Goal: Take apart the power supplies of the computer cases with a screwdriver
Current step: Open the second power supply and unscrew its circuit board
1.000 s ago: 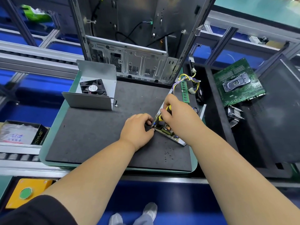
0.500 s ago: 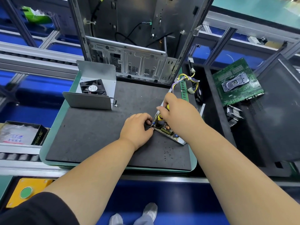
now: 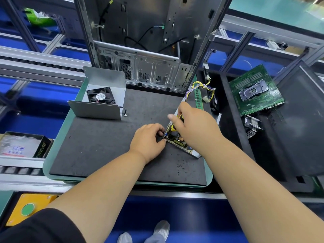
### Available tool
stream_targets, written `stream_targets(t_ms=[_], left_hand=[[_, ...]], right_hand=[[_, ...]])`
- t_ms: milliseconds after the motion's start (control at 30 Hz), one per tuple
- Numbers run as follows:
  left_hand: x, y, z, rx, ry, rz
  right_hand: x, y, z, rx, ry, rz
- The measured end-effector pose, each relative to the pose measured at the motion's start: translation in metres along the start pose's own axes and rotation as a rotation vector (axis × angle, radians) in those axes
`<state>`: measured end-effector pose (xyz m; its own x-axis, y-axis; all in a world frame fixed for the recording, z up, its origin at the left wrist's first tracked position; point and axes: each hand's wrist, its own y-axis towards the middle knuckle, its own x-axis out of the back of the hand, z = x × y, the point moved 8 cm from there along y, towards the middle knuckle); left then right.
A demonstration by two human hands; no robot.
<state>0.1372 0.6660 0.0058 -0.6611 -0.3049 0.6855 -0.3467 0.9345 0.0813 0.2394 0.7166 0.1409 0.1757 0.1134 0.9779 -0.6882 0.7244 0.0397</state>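
1. The opened power supply [image 3: 182, 142] lies at the right side of the black mat [image 3: 105, 146] on the counter, its circuit board showing, just in front of the stripped computer case [image 3: 140, 50].
2. The left hand [image 3: 149, 141] has its fingers curled against the near corner of the power supply, pinching it steady.
3. The right hand [image 3: 194, 127] is wrapped round a yellow-and-black screwdriver [image 3: 174, 126], which points down into the board (the tip is hidden behind the parts).
4. The metal tray of the unit looks stiff and fairly light, so it may slide on the mat; best held by its edges or corners.
5. The board looks fragile: I would keep fingers off the parts and the bundle of wires [image 3: 201, 88] trailing from the far end.
6. The removed cover with its fan [image 3: 101, 97] stands well apart, at the mat's far left.
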Motion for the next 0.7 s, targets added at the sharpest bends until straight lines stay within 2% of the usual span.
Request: stream_targets(t_ms=[333,533,700], left_hand=[[0.0000,0.0007,0.0009,0.004,0.003,0.001],[-0.0013,0.0022,-0.0003,0.000,-0.005,0.012],[0.0002,0.0012,0.0020,0.005,-0.003,0.008]], right_hand=[[0.0017,0.0005,-0.0029,-0.061,0.286,0.005],[0.0031,0.0020,0.0037,-0.028,0.035,-0.004],[-0.0025,-0.0008,0.0033,-0.077,0.178,0.012]])
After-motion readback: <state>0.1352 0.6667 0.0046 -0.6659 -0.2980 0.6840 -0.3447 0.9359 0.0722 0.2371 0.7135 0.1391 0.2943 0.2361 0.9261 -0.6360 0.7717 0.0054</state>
